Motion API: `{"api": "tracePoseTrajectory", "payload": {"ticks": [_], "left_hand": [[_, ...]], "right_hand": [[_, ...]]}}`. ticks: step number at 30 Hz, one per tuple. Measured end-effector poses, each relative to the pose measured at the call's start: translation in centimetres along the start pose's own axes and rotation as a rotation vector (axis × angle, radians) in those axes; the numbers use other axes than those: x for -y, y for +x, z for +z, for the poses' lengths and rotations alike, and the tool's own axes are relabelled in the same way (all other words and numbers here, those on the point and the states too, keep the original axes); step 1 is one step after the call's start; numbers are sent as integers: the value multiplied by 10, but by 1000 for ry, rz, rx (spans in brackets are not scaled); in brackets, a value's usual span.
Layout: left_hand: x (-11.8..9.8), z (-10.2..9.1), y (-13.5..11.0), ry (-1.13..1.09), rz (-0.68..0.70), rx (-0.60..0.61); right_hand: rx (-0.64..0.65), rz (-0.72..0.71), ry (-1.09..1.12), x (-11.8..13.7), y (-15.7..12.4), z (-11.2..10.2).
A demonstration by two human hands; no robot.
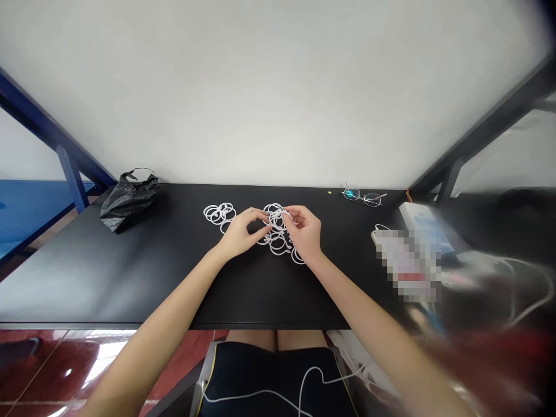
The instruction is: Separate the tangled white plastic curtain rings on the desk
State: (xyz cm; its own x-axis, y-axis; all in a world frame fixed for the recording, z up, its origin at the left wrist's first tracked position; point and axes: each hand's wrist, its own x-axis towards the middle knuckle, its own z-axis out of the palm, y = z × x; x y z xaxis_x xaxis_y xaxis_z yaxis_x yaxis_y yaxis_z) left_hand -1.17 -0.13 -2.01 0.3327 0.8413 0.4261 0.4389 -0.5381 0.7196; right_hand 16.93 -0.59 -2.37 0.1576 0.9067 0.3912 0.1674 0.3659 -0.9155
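On the black table lies a cluster of white plastic rings between my two hands. My left hand pinches a ring at the cluster's left side, fingers curled. My right hand grips rings at the top right of the same cluster, fingers closed on them. A smaller separate heap of white rings rests just left of my left hand.
A crumpled black plastic bag sits at the back left. Eyeglasses lie at the back right by the white wall. A blurred-out object, a white box and white cables crowd the right side.
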Motion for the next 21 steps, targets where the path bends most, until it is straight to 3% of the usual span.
{"api": "tracePoseTrajectory", "payload": {"ticks": [8,15,21], "left_hand": [[-6,1,-3,-113,-19,8],[-8,9,-4,-152,31,27],[-5,10,-1,-394,-177,24]], "right_hand": [[129,127,79,0,1,3],[210,105,228,-1,-2,7],[192,228,357,4,2,5]]}}
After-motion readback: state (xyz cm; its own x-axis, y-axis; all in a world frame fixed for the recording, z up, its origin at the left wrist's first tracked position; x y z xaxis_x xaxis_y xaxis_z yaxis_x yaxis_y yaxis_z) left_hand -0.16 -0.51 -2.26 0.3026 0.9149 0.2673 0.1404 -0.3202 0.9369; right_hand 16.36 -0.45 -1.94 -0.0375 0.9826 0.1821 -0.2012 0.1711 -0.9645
